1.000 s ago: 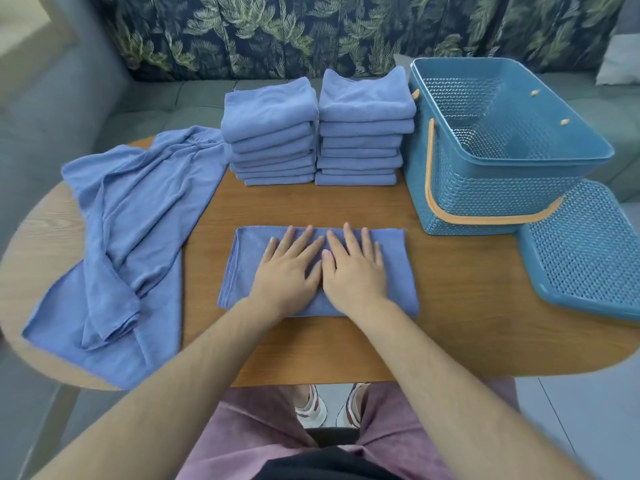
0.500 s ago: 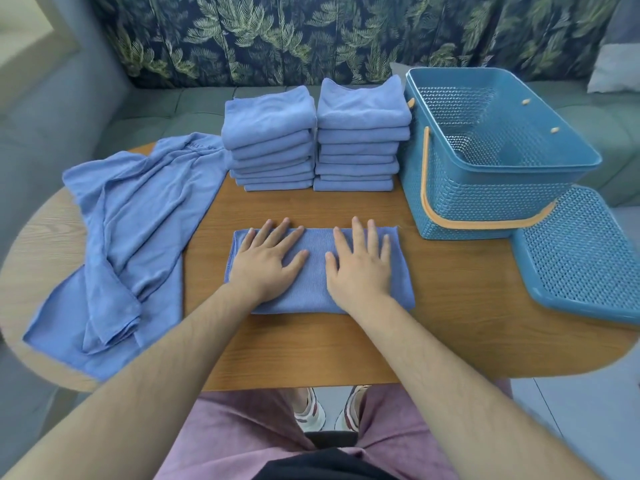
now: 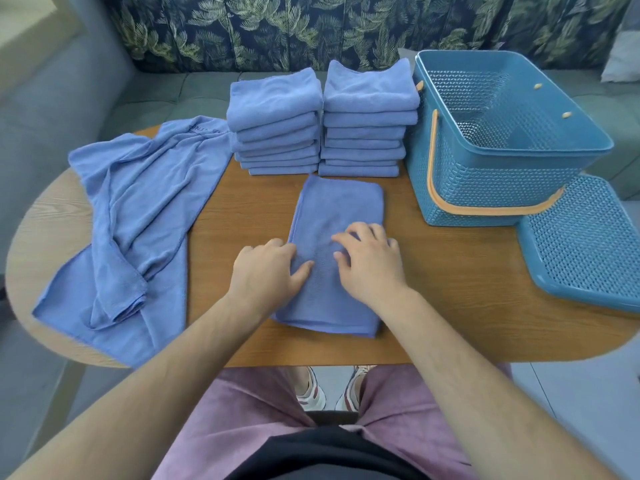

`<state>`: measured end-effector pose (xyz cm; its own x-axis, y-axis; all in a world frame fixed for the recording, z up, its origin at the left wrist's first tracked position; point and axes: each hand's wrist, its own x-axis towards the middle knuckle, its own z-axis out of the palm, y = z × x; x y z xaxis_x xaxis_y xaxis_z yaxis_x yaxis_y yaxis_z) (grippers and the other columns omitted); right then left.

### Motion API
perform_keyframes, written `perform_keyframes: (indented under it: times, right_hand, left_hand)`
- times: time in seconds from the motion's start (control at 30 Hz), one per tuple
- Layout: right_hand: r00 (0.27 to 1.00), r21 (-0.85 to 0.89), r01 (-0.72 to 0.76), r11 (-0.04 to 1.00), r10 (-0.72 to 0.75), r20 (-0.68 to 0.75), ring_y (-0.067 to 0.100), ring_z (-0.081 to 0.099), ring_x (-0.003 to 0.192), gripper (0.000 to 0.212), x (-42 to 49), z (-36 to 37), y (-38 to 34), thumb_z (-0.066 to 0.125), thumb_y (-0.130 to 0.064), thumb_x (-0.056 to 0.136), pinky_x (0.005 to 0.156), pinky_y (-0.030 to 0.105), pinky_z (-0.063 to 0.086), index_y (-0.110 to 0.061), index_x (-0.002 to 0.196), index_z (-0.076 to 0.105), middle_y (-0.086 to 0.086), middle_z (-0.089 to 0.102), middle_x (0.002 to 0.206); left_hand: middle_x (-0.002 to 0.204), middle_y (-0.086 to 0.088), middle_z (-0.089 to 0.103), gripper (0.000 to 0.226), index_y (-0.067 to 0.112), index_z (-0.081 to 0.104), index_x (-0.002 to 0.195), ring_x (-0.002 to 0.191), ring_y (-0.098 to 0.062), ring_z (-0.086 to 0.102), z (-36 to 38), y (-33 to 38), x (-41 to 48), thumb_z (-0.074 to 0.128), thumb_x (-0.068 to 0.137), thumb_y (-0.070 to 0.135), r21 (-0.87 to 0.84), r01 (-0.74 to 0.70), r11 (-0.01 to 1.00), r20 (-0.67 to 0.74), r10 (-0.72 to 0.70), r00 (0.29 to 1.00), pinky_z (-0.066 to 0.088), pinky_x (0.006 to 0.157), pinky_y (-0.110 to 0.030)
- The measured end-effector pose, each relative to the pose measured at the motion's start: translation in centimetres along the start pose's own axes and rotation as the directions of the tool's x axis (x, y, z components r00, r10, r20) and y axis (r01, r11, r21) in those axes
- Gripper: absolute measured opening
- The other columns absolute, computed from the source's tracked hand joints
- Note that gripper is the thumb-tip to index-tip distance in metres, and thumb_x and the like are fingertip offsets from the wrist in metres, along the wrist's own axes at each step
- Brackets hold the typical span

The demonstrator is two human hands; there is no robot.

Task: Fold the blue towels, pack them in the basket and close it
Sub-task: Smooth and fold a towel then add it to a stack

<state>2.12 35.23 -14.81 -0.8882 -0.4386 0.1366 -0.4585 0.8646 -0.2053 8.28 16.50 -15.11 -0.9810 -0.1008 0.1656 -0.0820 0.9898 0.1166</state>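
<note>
While both hands sit on the towel, I see it lying flat on the table as a folded strip, its long side running away from the wrists. The left hand is at the strip's left edge: its thumb lies on top of the cloth and its fingers curl down at the edge, so it pinches the towel there. The right hand rests on the cloth just beside the left, thumbs close together. Its fingers are bent and the outer ones reach over the right edge. They are blurred, so I cannot tell whether it grips the cloth or only presses it.

Past the strip's far end, a stack of folded towels stands ahead of the left hand and a second stack ahead of the right, side by side. Out to the right of the right hand the basket stands upright and open, its orange handle hanging down its near wall. The lid lies flat on the table, right of that hand and just beside the basket. Well to the left of the left hand a heap of loose towels sprawls over the table's edge.
</note>
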Motion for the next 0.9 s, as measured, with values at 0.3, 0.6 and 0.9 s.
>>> perform_keyframes:
  times: [0.3, 0.6, 0.9]
  right_hand:
    - [0.971, 0.233, 0.120, 0.965, -0.163, 0.177, 0.004, -0.008, 0.154, 0.054, -5.5, 1.4, 3.3, 0.037, -0.050, 0.104, 0.126, 0.041, 0.001, -0.039, 0.156, 0.030, -0.019, 0.009, 0.167]
    - [0.963, 0.513, 0.253, 0.821, -0.267, -0.047, 0.020, 0.038, 0.141, 0.037, -10.2, -0.2, 6.7, 0.069, -0.016, 0.083, 0.117, 0.036, 0.032, -0.022, 0.119, 0.072, -0.009, 0.056, 0.143]
    - [0.969, 0.554, 0.213, 0.805, -0.248, -0.012, 0.020, 0.042, 0.129, 0.053, -11.1, -0.9, 6.9, 0.058, 0.009, 0.071, 0.113, 0.028, 0.031, -0.022, 0.111, 0.073, -0.013, 0.059, 0.137]
  left_hand:
    - [0.163, 0.023, 0.018, 0.058, 0.043, 0.032, 0.153, 0.151, 0.001, 0.007, 2.7, -1.4, -4.4, 0.025, 0.099, 0.061, -0.249, -0.179, 0.952, 0.075, 0.203, 0.976, 0.011, 0.123, -0.031]
    - [0.137, 0.006, 0.059, 0.027, 0.024, 0.072, 0.120, 0.132, -0.018, 0.050, 1.0, -2.7, -7.0, 0.064, 0.096, 0.035, -0.513, -0.400, 0.759, -0.120, 0.399, 0.909, 0.042, 0.107, -0.043]
    - [0.134, 0.007, 0.057, 0.033, 0.025, 0.071, 0.117, 0.128, -0.013, 0.052, 0.2, -3.9, -8.4, 0.072, 0.086, 0.037, -0.593, -0.344, 0.728, -0.002, 0.426, 0.905, 0.038, 0.110, -0.036]
